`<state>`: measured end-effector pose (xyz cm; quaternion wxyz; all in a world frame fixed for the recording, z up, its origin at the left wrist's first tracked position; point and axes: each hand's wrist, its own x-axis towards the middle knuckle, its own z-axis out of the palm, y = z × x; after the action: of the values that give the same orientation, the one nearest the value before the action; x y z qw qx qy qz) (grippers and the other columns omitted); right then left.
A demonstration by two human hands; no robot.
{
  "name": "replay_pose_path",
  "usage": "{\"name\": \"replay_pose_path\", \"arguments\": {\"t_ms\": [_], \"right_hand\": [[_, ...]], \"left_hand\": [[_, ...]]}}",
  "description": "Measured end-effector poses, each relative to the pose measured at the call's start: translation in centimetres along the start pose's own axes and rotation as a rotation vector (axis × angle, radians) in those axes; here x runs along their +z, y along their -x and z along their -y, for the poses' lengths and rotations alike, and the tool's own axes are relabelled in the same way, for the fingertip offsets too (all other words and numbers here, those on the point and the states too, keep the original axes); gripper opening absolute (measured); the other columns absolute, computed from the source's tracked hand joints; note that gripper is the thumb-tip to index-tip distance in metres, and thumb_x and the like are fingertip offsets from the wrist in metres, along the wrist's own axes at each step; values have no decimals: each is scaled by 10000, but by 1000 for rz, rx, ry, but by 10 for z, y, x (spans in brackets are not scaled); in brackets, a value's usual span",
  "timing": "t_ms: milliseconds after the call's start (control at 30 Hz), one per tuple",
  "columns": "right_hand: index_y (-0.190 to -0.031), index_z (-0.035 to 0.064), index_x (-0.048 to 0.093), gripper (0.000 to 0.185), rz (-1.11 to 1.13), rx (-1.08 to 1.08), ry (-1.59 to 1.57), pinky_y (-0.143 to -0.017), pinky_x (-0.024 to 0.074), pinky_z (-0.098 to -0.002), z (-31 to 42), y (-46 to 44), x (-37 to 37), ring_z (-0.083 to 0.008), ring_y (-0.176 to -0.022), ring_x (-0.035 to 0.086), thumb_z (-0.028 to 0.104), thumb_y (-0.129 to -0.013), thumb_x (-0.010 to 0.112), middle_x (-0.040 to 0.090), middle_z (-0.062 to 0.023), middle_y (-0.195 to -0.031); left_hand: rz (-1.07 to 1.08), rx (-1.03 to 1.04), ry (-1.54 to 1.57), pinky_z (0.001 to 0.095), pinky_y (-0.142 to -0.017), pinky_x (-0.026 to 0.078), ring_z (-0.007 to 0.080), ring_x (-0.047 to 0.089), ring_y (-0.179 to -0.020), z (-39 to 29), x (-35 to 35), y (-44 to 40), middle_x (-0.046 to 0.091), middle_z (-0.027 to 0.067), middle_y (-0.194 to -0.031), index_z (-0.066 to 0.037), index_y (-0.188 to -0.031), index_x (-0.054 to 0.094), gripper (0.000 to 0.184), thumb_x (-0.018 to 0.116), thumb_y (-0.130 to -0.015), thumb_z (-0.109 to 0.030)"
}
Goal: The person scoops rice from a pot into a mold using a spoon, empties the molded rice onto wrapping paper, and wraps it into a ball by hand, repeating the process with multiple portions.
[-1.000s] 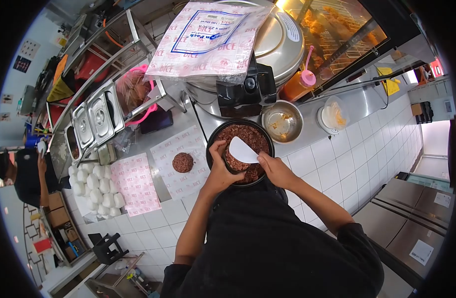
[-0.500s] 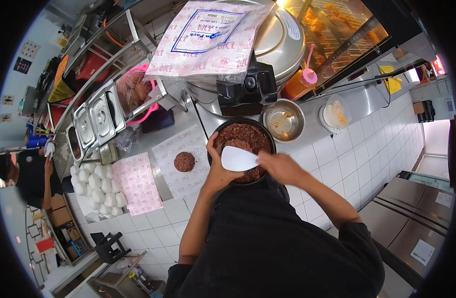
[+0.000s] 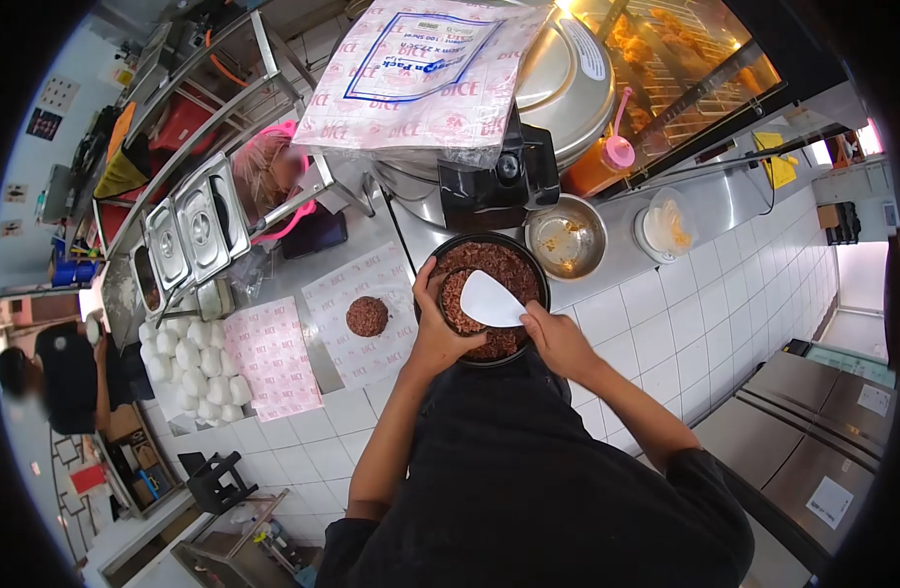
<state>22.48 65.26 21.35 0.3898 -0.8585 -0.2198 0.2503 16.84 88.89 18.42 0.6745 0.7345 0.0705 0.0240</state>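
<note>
In the head view, the left hand (image 3: 436, 333) cupped a round mound of reddish-brown grains (image 3: 456, 292) within a round black bowl (image 3: 479, 236), apparently steadying it; the right hand (image 3: 556, 339) pinched a flat white paddle (image 3: 489, 299), its broad blade over the grains.

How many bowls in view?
2: a black bowl of brown grains between left hand and right hand; a steel bowl with orange scraps to its right. Clear tub not counted. More may be hidden, perhaps inside the left grip.
</note>
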Motion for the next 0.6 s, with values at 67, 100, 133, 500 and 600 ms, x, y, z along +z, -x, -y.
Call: {"name": "replay_pose_path", "arguments": {"t_ms": [67, 100, 133, 500, 600], "right_hand": [[-1072, 72, 499, 277, 25, 19, -40, -686, 455, -593, -3, -4, -5, -537, -808, 613, 335, -1125, 429, 615, -287, -806], [-1081, 77, 497, 273, 16, 30, -121, -686, 449, -608, -7, -6, -5, -539, -815, 618, 338, -1123, 430, 628, -287, -816], [-1091, 83, 495, 268, 5, 36, -202, -687, 444, -622, -10, -8, -3, -540, -822, 623, 341, -1121, 431, 642, -286, -825], [-1085, 51, 535, 249, 50, -36, 45, -663, 475, -577, 4, 1, 20, -512, -801, 640, 284, -1115, 454, 642, -274, -799], [-1116, 84, 532, 253, -94, 23, -217, -666, 488, -570, 2, -11, -7, -509, -783, 646, 321, -1120, 446, 649, -263, -785]], "left_hand": [[11, -26, 36, 460, -1194, 414, 351, 480, -1392, 1, 0, 1, 392, 237, -1481, -156, -1612, -3, 1309, 851, -632, 4], [12, -26, 45, 461, -1197, 411, 353, 474, -1398, 3, 1, 2, 388, 240, -1486, -155, -1612, -4, 1309, 850, -633, 4], [11, -23, 52, 463, -1200, 409, 356, 469, -1404, 5, 0, 1, 384, 242, -1491, -153, -1613, -6, 1309, 850, -635, 5], [65, -37, -89, 482, -1201, 398, 369, 443, -1419, -10, -5, 2, 346, 269, -1528, -129, -1627, -12, 1323, 868, -647, -14], [43, -110, -32, 472, -1198, 396, 360, 445, -1416, -1, -12, 9, 347, 258, -1524, -126, -1629, -12, 1338, 879, -636, -12]]}}
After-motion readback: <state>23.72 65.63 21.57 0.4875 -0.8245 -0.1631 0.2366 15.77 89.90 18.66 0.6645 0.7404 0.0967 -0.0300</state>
